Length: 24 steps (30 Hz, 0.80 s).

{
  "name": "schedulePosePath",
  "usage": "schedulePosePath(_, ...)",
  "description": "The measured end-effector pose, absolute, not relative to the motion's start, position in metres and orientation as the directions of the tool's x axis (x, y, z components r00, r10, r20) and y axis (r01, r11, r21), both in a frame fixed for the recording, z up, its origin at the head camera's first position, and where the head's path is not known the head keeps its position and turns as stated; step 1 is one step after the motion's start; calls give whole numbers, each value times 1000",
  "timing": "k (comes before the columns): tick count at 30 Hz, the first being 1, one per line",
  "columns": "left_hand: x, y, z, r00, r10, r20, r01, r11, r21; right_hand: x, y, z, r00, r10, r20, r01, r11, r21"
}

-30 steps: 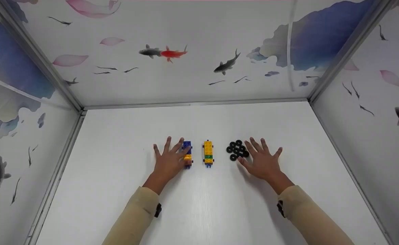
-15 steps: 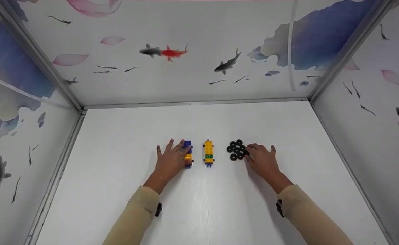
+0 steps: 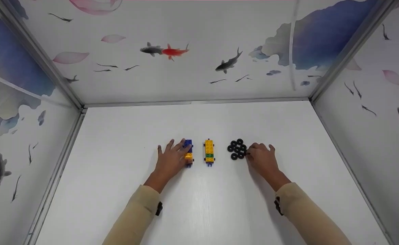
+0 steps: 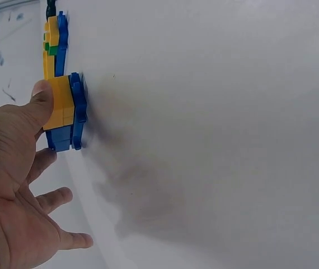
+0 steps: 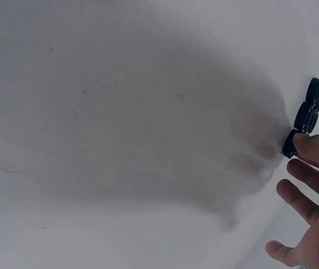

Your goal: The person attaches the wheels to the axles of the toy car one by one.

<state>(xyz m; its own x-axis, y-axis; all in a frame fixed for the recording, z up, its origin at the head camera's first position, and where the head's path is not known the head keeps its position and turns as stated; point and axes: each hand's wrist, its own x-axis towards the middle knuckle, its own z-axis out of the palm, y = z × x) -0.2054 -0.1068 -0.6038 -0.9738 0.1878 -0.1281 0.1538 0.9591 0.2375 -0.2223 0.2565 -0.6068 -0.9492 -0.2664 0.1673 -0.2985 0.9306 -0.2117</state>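
My left hand (image 3: 169, 161) lies with its fingers spread at the left side of a blue-and-yellow toy-brick car chassis (image 3: 189, 157). Its thumb rests over the bricks, and the forefinger reaches the blue end (image 4: 59, 138). Parallel to that, a yellow chassis (image 3: 209, 148) with a green band stands untouched, blue pegs poking from its sides. Several black toy tyres (image 3: 234, 148) lie flat in a cluster on the right. At the cluster's right edge my right hand (image 3: 263, 158) pinches one tyre (image 5: 289, 144) between thumb and forefinger, the other fingers partly bent.
The white tabletop (image 3: 199, 211) is bounded by a back wall (image 3: 192, 78) and two side walls with printed fish and petals. Grey metal rails (image 3: 141, 104) run along the joins.
My right hand's spread fingers have drawn together and now pinch a tyre at the cluster's right edge. The left hand stays on the blue-and-yellow chassis, nearly still.
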Motion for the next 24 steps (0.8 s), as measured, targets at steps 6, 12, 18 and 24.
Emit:
schedulePosePath(6, -206, -108, -605, -974, 191, -120, 156, 955, 252, -226, 257, -612, -939, -287, 189, -326, 917, -229)
schedulePosePath(12, -204, -109, -604, -974, 200, -102, 165, 945, 282, -226, 255, -613, -945, -279, 169, -315, 914, -257)
schedulePosePath(18, -205, -110, -602, -974, 207, -89, 173, 940, 295, -227, 254, -612, -953, -264, 146, -296, 914, -279)
schedulePosePath(24, -210, -110, -601, -975, 208, -80, 179, 945, 275, -231, 252, -610, -956, -265, 126, -290, 922, -256)
